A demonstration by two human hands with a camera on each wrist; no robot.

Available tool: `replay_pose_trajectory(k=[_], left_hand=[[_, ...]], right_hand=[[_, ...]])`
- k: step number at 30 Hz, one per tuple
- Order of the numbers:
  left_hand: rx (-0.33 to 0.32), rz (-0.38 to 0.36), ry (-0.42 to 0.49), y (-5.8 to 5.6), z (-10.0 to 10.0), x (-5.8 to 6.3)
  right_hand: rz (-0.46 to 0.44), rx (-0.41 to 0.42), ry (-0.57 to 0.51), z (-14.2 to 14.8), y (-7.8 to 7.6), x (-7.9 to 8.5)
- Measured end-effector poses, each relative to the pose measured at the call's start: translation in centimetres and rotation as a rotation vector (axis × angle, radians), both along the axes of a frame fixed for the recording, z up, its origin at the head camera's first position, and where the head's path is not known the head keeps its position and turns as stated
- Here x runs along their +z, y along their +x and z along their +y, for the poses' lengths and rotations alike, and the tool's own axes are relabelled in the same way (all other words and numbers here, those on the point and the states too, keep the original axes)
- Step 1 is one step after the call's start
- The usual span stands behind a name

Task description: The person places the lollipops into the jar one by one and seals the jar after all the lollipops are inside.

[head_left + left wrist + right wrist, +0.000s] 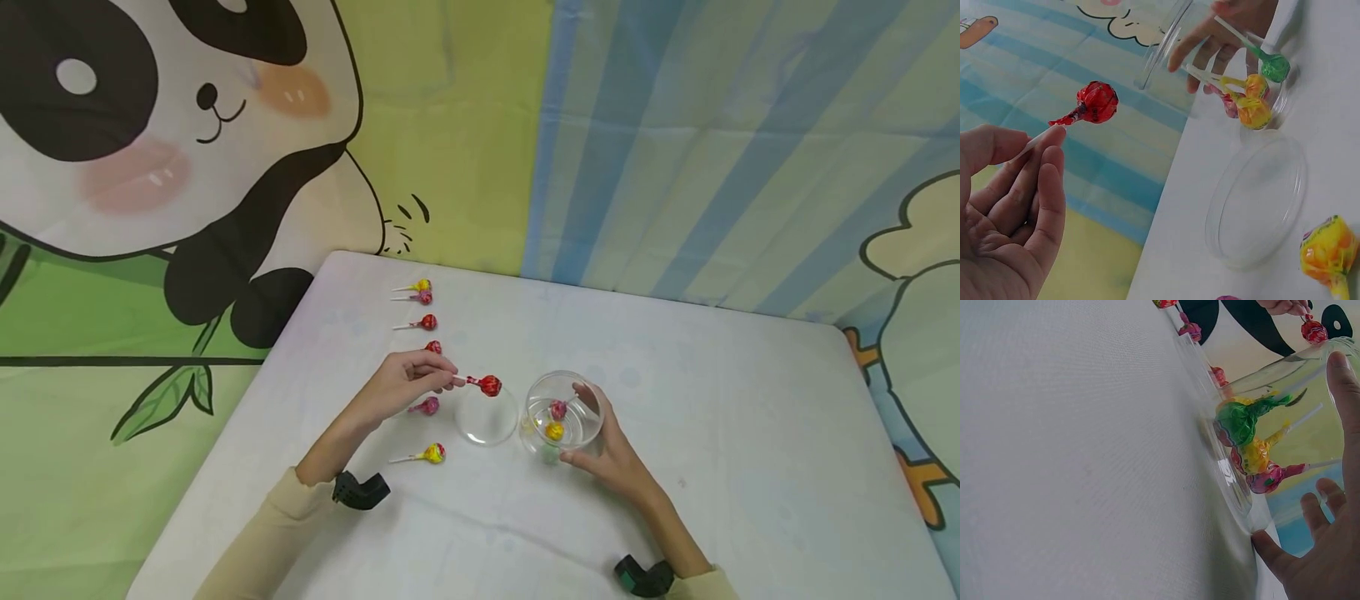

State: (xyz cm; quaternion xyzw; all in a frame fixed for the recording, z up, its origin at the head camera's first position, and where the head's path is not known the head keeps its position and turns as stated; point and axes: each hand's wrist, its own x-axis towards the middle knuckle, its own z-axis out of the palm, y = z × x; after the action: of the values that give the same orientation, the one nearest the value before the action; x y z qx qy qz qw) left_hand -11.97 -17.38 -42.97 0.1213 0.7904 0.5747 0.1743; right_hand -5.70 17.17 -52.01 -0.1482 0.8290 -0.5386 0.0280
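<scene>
My left hand (408, 385) pinches the white stick of a red-wrapped lollipop (491, 385) between thumb and fingers. Its round head points right, above a clear round lid (486, 427) that lies on the table. To the right of the lid, a clear jar (564, 373) stands with my right hand (618, 457) gripping its side, thumb and fingers spread around the wall. Inside the jar lie several lollipops: a green one (1235, 423), yellow ones (1254, 113) and a pink one (1266, 480). The left wrist view shows the red lollipop's stick held at the fingertips.
A loose column of lollipops lies left of the lid: yellow (424, 285) and pink (424, 297) at the back, red ones (429, 322) nearer, then purple-pink (429, 406) and yellow-red (434, 453). The white table (750, 450) meets a printed cloth backdrop (465, 167) behind.
</scene>
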Motion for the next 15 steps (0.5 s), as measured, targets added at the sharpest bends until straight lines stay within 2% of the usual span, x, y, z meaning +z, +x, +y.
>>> replay_pose_trajectory(k=[6,13,15], left_hand=[[-0.020,0.007,0.046,0.5,1.7,0.0],[-0.126,0.030,0.131,0.6,3.6,0.1],[-0.139,0.035,0.137,0.6,4.0,0.1]], right_hand=[[0.004,0.002,0.003,0.1,-0.1,0.0],[-0.005,0.002,-0.008,0.1,-0.1,-0.2],[-0.007,0.004,-0.009,0.0,-0.1,-0.1]])
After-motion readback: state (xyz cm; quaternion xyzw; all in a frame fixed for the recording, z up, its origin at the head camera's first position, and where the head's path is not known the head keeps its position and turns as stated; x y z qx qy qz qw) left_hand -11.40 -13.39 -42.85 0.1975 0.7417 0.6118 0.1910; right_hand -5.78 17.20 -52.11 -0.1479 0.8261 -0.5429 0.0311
